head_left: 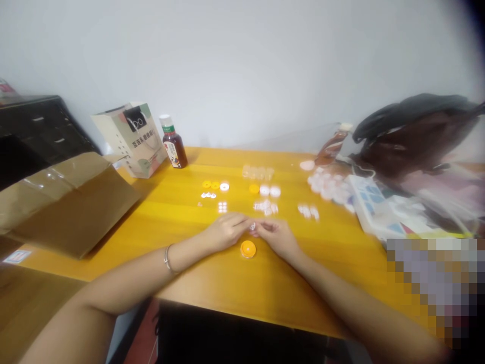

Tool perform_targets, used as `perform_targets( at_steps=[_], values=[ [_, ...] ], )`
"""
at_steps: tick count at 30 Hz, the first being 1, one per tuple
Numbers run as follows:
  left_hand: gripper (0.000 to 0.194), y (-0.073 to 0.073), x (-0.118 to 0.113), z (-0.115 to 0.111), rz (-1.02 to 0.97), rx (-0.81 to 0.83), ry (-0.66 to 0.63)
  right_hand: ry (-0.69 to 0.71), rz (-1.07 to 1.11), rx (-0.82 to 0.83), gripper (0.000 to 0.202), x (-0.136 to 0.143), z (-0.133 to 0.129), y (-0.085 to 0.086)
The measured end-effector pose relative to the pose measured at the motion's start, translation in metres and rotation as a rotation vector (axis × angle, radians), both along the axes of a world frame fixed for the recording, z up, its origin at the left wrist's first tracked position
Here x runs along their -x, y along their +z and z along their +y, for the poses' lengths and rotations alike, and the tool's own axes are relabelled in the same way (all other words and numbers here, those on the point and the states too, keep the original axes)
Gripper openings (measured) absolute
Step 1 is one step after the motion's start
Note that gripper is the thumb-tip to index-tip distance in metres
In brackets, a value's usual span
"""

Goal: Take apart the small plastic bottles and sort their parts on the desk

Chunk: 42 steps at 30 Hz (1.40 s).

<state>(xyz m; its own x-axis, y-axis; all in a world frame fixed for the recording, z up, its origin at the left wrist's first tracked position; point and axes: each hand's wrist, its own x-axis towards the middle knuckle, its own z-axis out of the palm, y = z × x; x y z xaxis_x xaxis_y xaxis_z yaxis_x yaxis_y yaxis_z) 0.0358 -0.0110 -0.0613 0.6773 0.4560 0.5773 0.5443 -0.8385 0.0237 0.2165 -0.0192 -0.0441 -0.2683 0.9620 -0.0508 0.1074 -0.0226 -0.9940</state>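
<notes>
1. The counter (204, 283) is carrying small parts (264, 190), probably grouped for reach.
2. The left hand (228, 231) and right hand (279, 238) are meeting.
3. An orange disc (248, 248) is lying nearby.
4. Their fingers are pinching a white piece (252, 227) between them, likely steadying it.

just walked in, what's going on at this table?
A person's left hand and right hand meet fingertip to fingertip at a small whitish piece; it is too blurred to say exactly how each grips it. An orange disc lies on the table, just on the near side of the hands. Beyond them are rows of orange and white discs and groups of small white pieces. A dark red bottle stands farther back, by a paper bag.
</notes>
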Motion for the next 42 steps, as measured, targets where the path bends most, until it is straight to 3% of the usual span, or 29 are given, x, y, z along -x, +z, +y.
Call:
perform_targets(
  at_steps=[6,13,16,27,33,38,42],
  values=[
    [0.025,0.001,-0.001,0.001,-0.082,0.059,-0.014,-0.014,0.029,0.02,0.02,-0.001,0.003,-0.002],
    [0.022,0.005,-0.003,0.005,-0.455,0.516,-0.091,-0.015,0.14,0.12,0.025,-0.005,0.008,-0.007],
    [0.023,0.006,-0.003,0.006,-0.529,0.632,-0.103,-0.015,0.157,0.129,0.028,-0.006,0.009,-0.006],
    [0.024,0.011,-0.001,0.0,-0.291,0.355,-0.141,-0.01,0.031,0.028,0.026,-0.005,0.004,0.002],
    [0.023,0.01,-0.003,-0.001,-0.312,0.271,-0.143,0.026,-0.007,-0.015,0.024,-0.005,0.004,0.0],
    [0.022,0.007,0.002,0.005,-0.437,0.255,-0.073,-0.032,-0.226,-0.268,0.017,-0.01,0.006,-0.005],
    [0.02,0.008,0.004,0.007,-0.402,0.35,-0.074,-0.125,-0.45,-0.561,0.016,-0.021,0.019,-0.01]
  ],
)
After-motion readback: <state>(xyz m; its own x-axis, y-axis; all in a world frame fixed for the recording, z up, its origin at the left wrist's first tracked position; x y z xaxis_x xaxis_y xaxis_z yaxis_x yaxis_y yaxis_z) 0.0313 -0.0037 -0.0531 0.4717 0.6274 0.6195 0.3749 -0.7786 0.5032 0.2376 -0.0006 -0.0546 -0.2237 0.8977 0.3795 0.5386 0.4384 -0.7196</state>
